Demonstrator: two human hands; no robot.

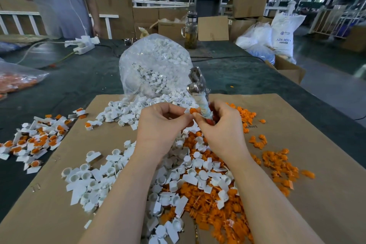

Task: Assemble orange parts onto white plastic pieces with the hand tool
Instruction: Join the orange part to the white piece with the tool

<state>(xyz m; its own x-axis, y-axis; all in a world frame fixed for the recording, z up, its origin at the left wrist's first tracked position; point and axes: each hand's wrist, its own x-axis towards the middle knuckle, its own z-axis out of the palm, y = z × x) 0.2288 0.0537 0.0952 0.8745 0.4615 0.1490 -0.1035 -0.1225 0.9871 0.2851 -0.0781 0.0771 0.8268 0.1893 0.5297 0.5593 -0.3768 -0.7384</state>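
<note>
A dark green tabletop carries a flat sheet of brown cardboard, and on the far edge of that sheet leans a clear plastic bag stuffed with white plastic pieces, some spilling out at its mouth. Loose white plastic pieces lie heaped across the middle of the cardboard — mixed on the right with a spread of orange parts. To the left, half on the cardboard and half off it, sits a pile of assembled pieces, white with orange inside. Above the heap, the left hand pinches one white piece with an orange part seated at its end. The right hand has its fingers curled round the wrapped handle of the hand tool, whose metal head points up and away; its fingertips also meet the orange part, just beside the left hand's.
</note>
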